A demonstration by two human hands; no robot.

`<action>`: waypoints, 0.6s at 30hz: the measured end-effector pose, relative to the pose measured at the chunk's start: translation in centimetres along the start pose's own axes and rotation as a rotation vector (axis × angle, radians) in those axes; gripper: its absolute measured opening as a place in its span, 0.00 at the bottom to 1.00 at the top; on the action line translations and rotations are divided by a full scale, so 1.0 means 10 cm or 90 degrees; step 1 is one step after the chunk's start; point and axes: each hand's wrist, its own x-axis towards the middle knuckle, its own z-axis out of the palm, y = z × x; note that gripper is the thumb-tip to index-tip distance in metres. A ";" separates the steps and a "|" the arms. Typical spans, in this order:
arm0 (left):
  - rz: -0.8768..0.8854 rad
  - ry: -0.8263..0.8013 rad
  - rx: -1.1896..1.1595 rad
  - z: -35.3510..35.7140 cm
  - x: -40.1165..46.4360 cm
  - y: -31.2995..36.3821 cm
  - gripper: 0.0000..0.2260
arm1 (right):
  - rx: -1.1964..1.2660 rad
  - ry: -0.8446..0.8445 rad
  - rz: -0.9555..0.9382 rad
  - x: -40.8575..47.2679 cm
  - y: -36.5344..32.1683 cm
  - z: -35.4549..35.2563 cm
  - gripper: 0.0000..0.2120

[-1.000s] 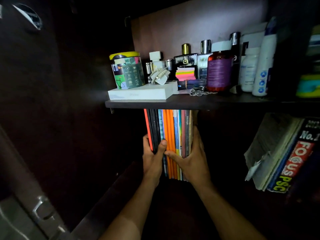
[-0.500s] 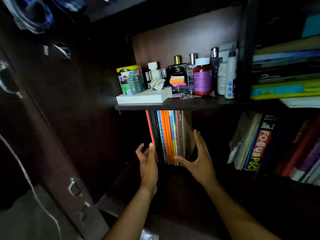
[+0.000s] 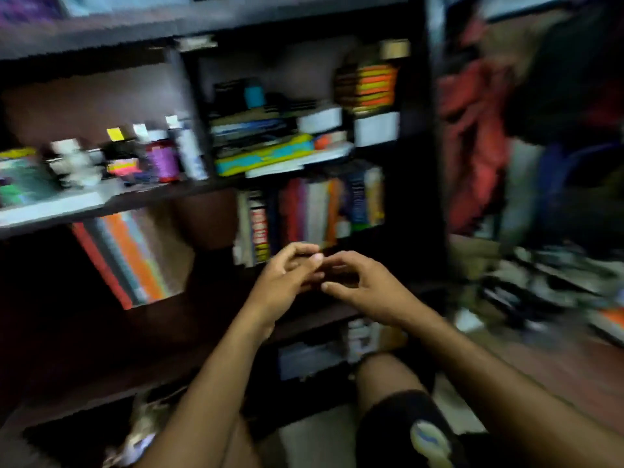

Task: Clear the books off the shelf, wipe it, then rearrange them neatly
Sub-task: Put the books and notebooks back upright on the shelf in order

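Both hands are hovering in front of the shelving with nothing in them: the left hand [image 3: 287,278] is showing loosely curled fingers [image 3: 304,253], and the right hand [image 3: 366,287] is curving its fingers [image 3: 337,261] toward them so that the tips are nearly meeting, though blur is making it impossible to tell whether they are touching. Well to the left of the left fingers, a row of thin coloured books [image 3: 135,258] is leaning to one side in the lower-left compartment, apart from both hands. Just behind and above the fingertips, a second row of books [image 3: 314,211] is standing upright in the neighbouring compartment. Higher, above the right fingers, flat stacks of books and boxes [image 3: 270,146] are lying on an upper shelf, and far up to the left of the left fingers bottles and jars [image 3: 162,157] are crowding another ledge. Judging from this, the leaning row is looking like books already put back, though needing straightening; whether its shelf board [image 3: 209,319] is wiped cannot be told in this dim, smeared view. The upright row behind the fingers is appearing to be still awaiting clearing.
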 end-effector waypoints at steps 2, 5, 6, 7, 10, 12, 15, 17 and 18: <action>0.020 -0.108 0.032 0.63 -0.01 0.15 0.08 | -0.048 0.048 0.085 -0.60 0.12 -0.59 0.15; 0.042 -0.267 0.076 1.57 -0.06 0.33 0.09 | -0.116 0.139 0.188 -1.50 0.32 -1.38 0.13; 0.050 -0.328 0.075 1.92 -0.11 0.38 0.12 | -0.143 0.175 0.227 -1.83 0.39 -1.63 0.13; 0.059 -0.363 0.080 2.15 -0.15 0.38 0.15 | -0.151 0.195 0.263 -2.05 0.43 -1.79 0.12; 0.065 -0.455 0.080 2.88 -0.26 0.34 0.22 | -0.183 0.276 0.365 -2.73 0.57 -2.32 0.11; 0.070 -0.507 0.096 3.20 -0.32 0.24 0.25 | -0.221 0.320 0.405 -3.03 0.66 -2.60 0.10; 0.056 -0.544 0.101 3.54 -0.40 0.08 0.30 | -0.262 0.372 0.445 -3.31 0.77 -2.93 0.10; 0.030 -0.582 0.096 3.86 -0.53 -0.03 0.31 | -0.293 0.384 0.490 -3.49 0.84 -3.11 0.10; 0.019 -0.611 0.096 4.03 -0.63 -0.04 0.28 | -0.328 0.374 0.509 -3.60 0.86 -3.21 0.10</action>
